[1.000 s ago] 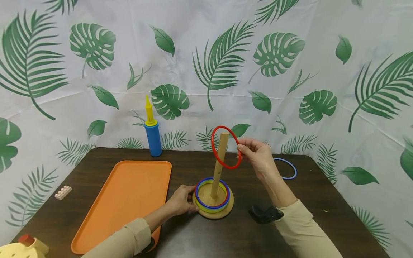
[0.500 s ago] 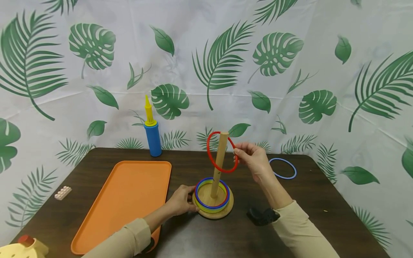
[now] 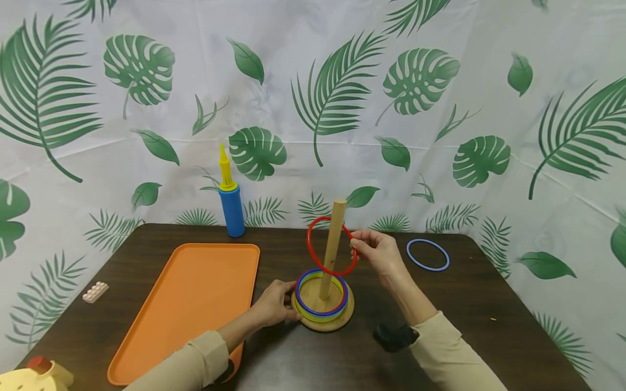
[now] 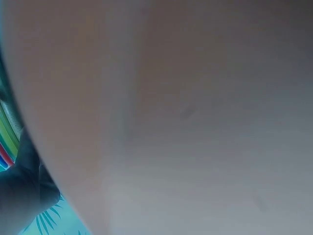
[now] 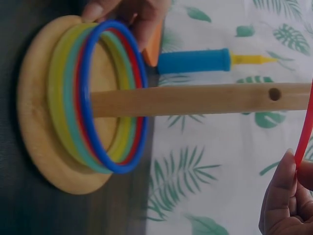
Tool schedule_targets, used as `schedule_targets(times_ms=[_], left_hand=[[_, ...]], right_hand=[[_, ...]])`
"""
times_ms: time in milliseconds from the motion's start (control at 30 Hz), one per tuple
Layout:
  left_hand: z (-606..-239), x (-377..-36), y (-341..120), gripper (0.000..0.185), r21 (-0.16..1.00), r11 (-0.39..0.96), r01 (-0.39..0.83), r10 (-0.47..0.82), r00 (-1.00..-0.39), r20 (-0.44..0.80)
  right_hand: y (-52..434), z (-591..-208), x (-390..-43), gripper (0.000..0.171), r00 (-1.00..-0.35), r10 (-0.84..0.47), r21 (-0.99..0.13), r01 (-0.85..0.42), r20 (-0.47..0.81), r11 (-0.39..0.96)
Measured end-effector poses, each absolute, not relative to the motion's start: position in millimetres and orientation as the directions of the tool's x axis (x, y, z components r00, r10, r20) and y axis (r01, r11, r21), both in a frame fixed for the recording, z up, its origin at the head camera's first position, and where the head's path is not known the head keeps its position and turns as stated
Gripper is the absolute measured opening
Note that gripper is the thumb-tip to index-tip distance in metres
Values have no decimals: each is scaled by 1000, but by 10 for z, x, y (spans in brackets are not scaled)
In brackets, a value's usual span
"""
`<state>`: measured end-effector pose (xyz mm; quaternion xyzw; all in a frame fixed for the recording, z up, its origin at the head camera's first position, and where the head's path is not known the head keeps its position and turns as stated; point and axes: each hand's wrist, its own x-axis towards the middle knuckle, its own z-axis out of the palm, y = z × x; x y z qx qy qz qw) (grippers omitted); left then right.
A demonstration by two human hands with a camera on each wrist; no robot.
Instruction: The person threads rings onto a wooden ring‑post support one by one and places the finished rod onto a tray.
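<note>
My right hand (image 3: 380,254) pinches a red ring (image 3: 310,245) between thumb and fingertips. The tilted ring encircles the upright wooden peg (image 3: 335,233), its far side behind the peg and its near side in front. Down on the round wooden base (image 3: 326,327) lies a stack of yellow, teal, red and blue rings (image 5: 73,98). My left hand (image 3: 270,305) grips the left edge of the base beside that stack. A blurred pale surface fills most of the left wrist view, leaving only part of the left hand (image 4: 27,186) visible at lower left.
A light blue ring (image 3: 447,259) lies at the back right of the dark table (image 3: 489,347). Left of the stand is an orange tray (image 3: 205,293). Behind it stands a blue and yellow hand pump (image 3: 232,209). A pink block (image 3: 95,292) and yellow toy (image 3: 36,377) sit farther left.
My right hand has brought the red ring down and slightly left, lower along the peg. The left hand stays at the base, and the stacked rings have not moved.
</note>
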<state>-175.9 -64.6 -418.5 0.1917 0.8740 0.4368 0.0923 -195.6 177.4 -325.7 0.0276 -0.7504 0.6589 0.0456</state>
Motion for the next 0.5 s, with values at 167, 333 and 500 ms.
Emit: schedule_targets(times_ms=[167, 333, 500], left_hand=[[-4209, -1761, -640, 74, 807, 537, 248, 412, -911, 6], [-4225, -1775, -639, 74, 813, 527, 249, 415, -910, 9], [-4231, -1780, -641, 75, 811, 531, 244, 410, -912, 7]], right_hand=[[1773, -3378, -1950, 26, -997, 21, -986, -70, 74, 150], [1769, -3495, -1950, 25, -999, 18, -989, -33, 36, 147], [1773, -3597, -1953, 23, -1000, 26, -984, -10, 15, 178]])
